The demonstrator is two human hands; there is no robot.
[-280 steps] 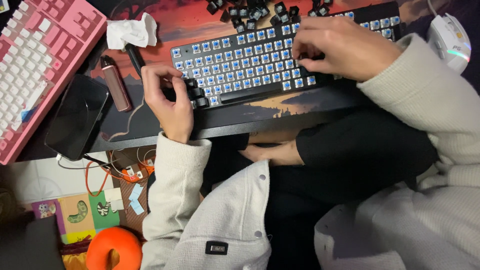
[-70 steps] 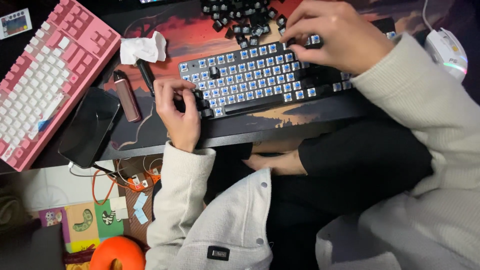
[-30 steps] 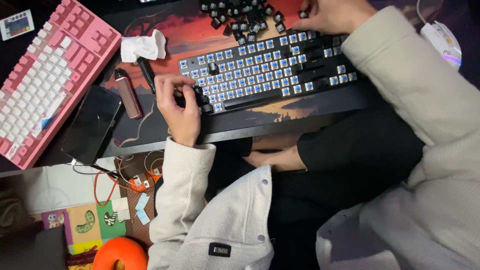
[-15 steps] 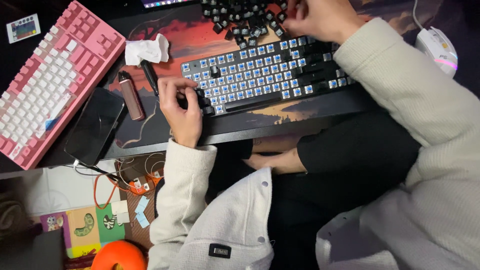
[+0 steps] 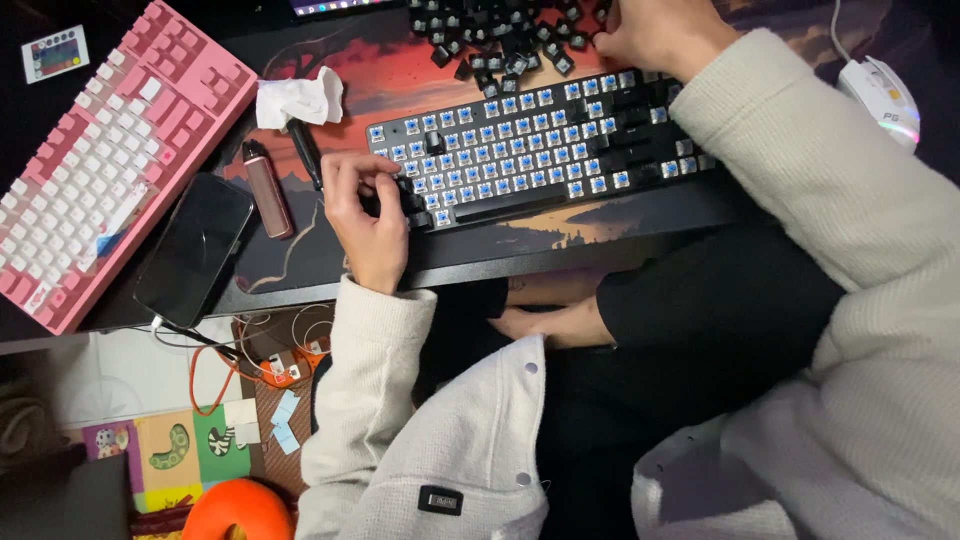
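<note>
- Keyboard: a black mechanical board with most caps stripped, its blue switches bare, lies slightly tilted on the sunset-printed desk mat; a few black caps remain at its left end and in a patch toward its right end.
- Left hand rests on the keyboard's left end, fingers curled closed around the near-left corner.
- Right hand lies beyond the keyboard's far right edge, at the pile of loose black keycaps; its fingers are partly cut off by the frame, so I cannot tell whether it pinches a cap.
- Left of the keyboard: a black pen-like tool, a crumpled white tissue, a slim brown stick-shaped device, a dark phone, then a pink keyboard with white keys.
- Right of the keyboard sits a white mouse.
- Below the keyboard, under the desk edge, an orange ball sits by tangled cables.
</note>
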